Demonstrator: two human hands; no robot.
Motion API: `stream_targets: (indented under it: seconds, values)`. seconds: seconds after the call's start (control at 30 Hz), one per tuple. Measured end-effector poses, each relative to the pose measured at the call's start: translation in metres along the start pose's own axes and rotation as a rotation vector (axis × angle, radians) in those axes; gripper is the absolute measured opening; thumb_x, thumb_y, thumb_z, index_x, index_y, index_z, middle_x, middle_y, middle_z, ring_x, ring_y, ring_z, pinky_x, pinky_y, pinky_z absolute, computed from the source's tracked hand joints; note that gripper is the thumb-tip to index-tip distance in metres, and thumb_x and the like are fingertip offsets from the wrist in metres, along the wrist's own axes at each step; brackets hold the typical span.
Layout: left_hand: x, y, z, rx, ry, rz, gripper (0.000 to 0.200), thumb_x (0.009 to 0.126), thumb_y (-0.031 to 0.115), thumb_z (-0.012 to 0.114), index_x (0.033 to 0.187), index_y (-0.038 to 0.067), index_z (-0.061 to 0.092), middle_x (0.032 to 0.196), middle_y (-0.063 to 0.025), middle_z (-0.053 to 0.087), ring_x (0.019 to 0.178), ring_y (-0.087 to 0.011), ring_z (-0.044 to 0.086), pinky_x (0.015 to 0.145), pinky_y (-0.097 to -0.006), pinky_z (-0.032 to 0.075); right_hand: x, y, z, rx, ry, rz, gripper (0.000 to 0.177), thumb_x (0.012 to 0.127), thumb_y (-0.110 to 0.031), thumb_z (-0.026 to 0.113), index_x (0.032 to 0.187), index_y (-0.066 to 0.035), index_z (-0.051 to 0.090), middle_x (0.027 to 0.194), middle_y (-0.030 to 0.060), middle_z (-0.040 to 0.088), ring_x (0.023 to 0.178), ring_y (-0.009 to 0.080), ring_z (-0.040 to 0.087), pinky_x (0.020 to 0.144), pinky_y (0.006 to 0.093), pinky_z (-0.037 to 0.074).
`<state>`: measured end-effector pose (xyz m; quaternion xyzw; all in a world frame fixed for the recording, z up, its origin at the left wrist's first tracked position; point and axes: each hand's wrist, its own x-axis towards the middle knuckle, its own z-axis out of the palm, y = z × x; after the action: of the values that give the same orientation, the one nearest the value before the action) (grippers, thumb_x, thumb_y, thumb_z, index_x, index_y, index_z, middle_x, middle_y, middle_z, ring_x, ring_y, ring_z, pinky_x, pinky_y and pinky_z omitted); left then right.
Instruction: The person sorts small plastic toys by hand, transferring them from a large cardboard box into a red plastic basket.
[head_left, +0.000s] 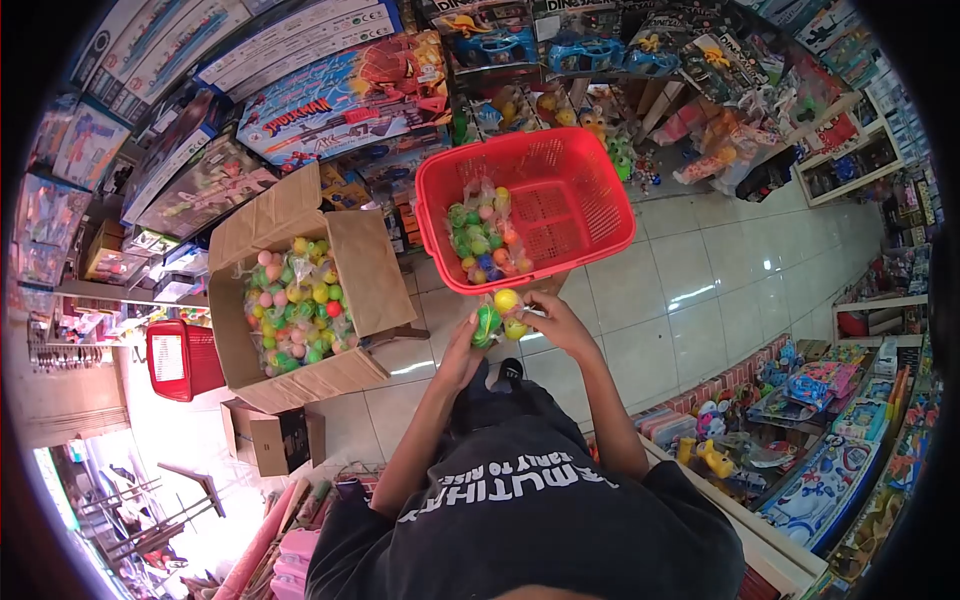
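Just below the near rim of a red plastic basket [590, 215], my two hands hold a small clear bag of colored balls [507, 301], with yellow and green ones showing. My left hand [462, 352] is closed on the bag's left side, by a green ball. On the right side, my right hand [552, 322] pinches the bag next to the yellow balls. Inside the basket, bagged balls [482, 240] in several colors lie at the left. An open cardboard box [372, 270] to the left holds many more bagged balls [300, 300].
A second red basket [185, 360] stands at the far left, with a small cardboard box [275, 437] below the large one. Boxed toys [345, 100] line the back. Toy shelves [820, 440] run along the right, beside the tiled floor [700, 270].
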<state>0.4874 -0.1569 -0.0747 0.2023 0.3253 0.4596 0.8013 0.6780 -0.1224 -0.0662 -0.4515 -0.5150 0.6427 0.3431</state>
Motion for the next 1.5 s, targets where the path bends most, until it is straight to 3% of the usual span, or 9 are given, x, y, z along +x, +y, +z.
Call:
stream_targets:
  seconds: [0.33,0.53,0.73,0.9,0.93,1.0,1.1,1.2,1.5]
  values:
    - [0.075,0.047,0.001,0.070,0.098,0.087,0.048,0.096,0.038,0.032,0.124,0.001,0.042,0.115,-0.0091,0.053,0.108,-0.0178,0.048,0.098,-0.0328,0.033,0.049,-0.032,-0.046,0.047,0.270,0.027,0.012,0.080,-0.013,0.062,0.078,-0.006,0.052,0.073,-0.0044,0.048,0.068,0.0039,0.045,0.059,0.0200,0.036]
    - [0.132,0.067,-0.027,0.113,0.140,0.035,0.043,0.094,0.041,0.039,0.112,0.003,0.051,0.097,-0.0051,0.057,0.092,-0.0136,0.052,0.079,-0.0301,0.042,0.114,-0.013,-0.094,-0.537,0.318,-0.043,0.025,0.078,-0.023,0.066,0.081,0.000,0.056,0.074,0.0130,0.060,0.067,0.0222,0.059,0.060,0.0325,0.043]
    - [0.164,0.062,-0.043,0.111,0.238,-0.018,0.053,0.092,0.041,0.045,0.130,0.005,0.038,0.110,-0.0039,0.053,0.092,-0.0122,0.052,0.073,-0.0266,0.044,0.160,0.048,-0.126,-1.065,0.136,0.195,0.027,0.070,-0.024,0.071,0.084,-0.002,0.061,0.082,0.0165,0.062,0.079,0.0311,0.061,0.070,0.0388,0.048]
    - [0.168,0.063,-0.023,0.143,0.339,0.035,0.048,0.092,0.040,0.045,0.131,0.011,0.038,0.115,-0.0020,0.049,0.100,-0.0142,0.050,0.076,-0.0305,0.047,0.200,0.082,-0.141,-1.303,-0.333,0.354,0.029,0.071,-0.024,0.070,0.091,-0.003,0.063,0.086,0.0155,0.064,0.084,0.0265,0.063,0.071,0.0364,0.051]
    - [0.167,0.057,-0.025,0.139,0.359,0.029,0.048,0.092,0.040,0.045,0.131,0.011,0.038,0.115,-0.0020,0.049,0.100,-0.0142,0.050,0.076,-0.0305,0.047,0.202,0.085,-0.136,-1.295,-0.354,0.356,0.029,0.071,-0.024,0.070,0.091,-0.003,0.063,0.086,0.0155,0.064,0.084,0.0265,0.063,0.071,0.0364,0.051]
    - [0.177,0.049,-0.028,0.118,0.441,0.045,0.045,0.093,0.038,0.044,0.130,0.014,0.038,0.118,-0.0021,0.047,0.103,-0.0147,0.049,0.075,-0.0322,0.048,0.218,0.082,-0.133,-0.983,-0.501,0.744,0.031,0.073,-0.024,0.069,0.096,-0.004,0.063,0.086,0.0128,0.064,0.079,0.0202,0.064,0.064,0.0322,0.053]
    - [0.180,0.047,-0.020,0.074,0.441,0.061,0.041,0.093,0.037,0.044,0.127,0.014,0.040,0.118,-0.0028,0.045,0.105,-0.0154,0.047,0.075,-0.0345,0.049,0.218,0.101,-0.134,-0.780,-0.579,0.761,0.037,0.069,-0.021,0.070,0.099,-0.004,0.057,0.084,0.0148,0.063,0.062,0.0203,0.063,0.050,0.0304,0.051]
    - [0.191,0.037,-0.017,0.077,0.487,0.097,0.036,0.094,0.034,0.043,0.122,0.012,0.042,0.117,-0.0046,0.045,0.103,-0.0170,0.049,0.077,-0.0378,0.051,0.221,0.098,-0.140,-0.742,-0.694,0.837,0.035,0.077,-0.022,0.066,0.107,-0.008,0.057,0.093,0.0078,0.063,0.071,0.0167,0.062,0.058,0.0280,0.053]
    - [0.218,0.025,0.014,0.033,0.469,0.093,0.035,0.094,0.031,0.043,0.121,0.009,0.042,0.114,-0.0075,0.048,0.102,-0.0189,0.051,0.081,-0.0403,0.049,0.231,0.167,-0.149,-0.788,-0.814,0.863,0.057,0.073,-0.031,0.071,0.120,-0.008,0.048,0.095,0.0098,0.062,0.076,0.0203,0.063,0.064,0.0322,0.052]
